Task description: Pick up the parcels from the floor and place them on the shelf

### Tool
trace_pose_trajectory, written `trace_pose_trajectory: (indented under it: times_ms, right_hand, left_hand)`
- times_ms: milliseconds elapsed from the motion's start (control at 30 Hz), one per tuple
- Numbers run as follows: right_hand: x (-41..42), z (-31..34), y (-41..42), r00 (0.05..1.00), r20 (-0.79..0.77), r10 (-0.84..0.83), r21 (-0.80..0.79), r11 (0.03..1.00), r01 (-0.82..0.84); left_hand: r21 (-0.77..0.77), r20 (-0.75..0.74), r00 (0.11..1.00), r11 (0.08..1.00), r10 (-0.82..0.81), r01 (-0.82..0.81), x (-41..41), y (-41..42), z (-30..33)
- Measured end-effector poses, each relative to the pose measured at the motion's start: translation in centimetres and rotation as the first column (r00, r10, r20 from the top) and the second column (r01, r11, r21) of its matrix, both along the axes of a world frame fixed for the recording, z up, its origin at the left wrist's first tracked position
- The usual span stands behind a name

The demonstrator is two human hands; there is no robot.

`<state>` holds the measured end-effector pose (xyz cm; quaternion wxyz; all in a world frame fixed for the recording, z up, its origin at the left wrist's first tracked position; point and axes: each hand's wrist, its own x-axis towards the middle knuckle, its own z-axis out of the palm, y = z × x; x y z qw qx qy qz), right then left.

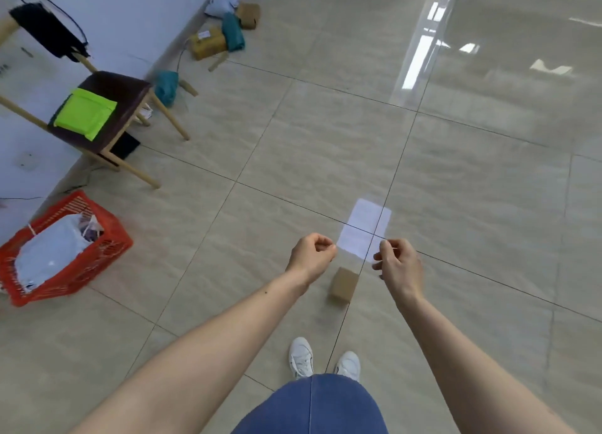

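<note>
Closest to the camera there's blue denim (312,407) at the bottom edge, with two white sneakers (324,362) poking out just past it on the tiled floor (472,238). Both bare forearms reach forward from there.

The left hand (311,257) is curled, thumb and finger pinched at what looks like the edge of a thin see-through sheet (363,228). The right hand (399,264) pinches the sheet's other side, other fingers loosely bent. The sheet is pretty faint, so I can't tell if it's film, a bag or a label backing; the floor's grout lines show through it.

Right below and between the hands sits a small brown cardboard parcel (343,283) on the floor, not touched by either hand.

Off to the left there's a red plastic crate (107,238) stuffed with pale grey mailer bags (52,251). Beyond it a wooden chair (114,107) holds a neon green mailer (84,112) on its dark seat. Further back by the wall there's a pile of parcels (224,29): brown boxes, teal bags and a grey one, plus one more teal bag (166,86) just beside the chair.
</note>
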<state>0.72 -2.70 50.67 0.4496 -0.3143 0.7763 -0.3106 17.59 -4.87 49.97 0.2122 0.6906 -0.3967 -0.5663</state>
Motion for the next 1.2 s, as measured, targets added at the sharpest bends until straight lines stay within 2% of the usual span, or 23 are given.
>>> trace_pose_trajectory:
  times_ms: [133, 267, 467, 700, 867, 1033, 1200]
  right_hand:
    - [-1.5, -4.5, 1.8, 0.999, -0.014, -0.049, 0.045, 0.998, 0.05]
    - [-2.2, -11.5, 3.3, 0.999, -0.022, -0.03, 0.081, 0.996, 0.032]
    - [-3.1, -24.3, 4.3, 0.999, -0.041, -0.006, 0.138, 0.99, 0.012]
    - [-3.6, -40.3, 5.7, 0.999, -0.022, -0.041, 0.311, 0.949, 0.046]
    - [-3.8, -50.8, 4.9, 0.999, 0.039, -0.006, 0.414, 0.91, -0.01]
    - [-3.7, -58.7, 3.0, 0.994, 0.104, 0.045, 0.437, 0.895, -0.086]
    - [-4.0, -64.2, 1.4, 0.99, 0.129, 0.056, 0.438, 0.892, -0.108]
  left_hand:
    - [0.048, -0.013, 1.0, 0.999, -0.022, 0.023, -2.3, 1.4, -4.5]
    - [0.08, 0.004, 1.0, 0.997, -0.022, 0.022, -3.3, 3.1, -11.1]
    - [0.089, 0.148, 0.987, 0.995, -0.066, 0.053, -3.2, 3.8, -23.2]
    - [0.134, 0.172, 0.978, 0.986, -0.117, 0.095, -3.8, 2.8, -38.7]
    - [0.168, 0.184, 0.968, 0.976, -0.169, 0.139, -4.3, 1.8, -49.8]
    - [0.207, 0.16, 0.954, 0.954, -0.253, 0.218, -4.5, 0.5, -58.7]
    - [0.207, 0.14, 0.956, 0.952, -0.259, 0.227, -5.3, -1.3, -64.1]
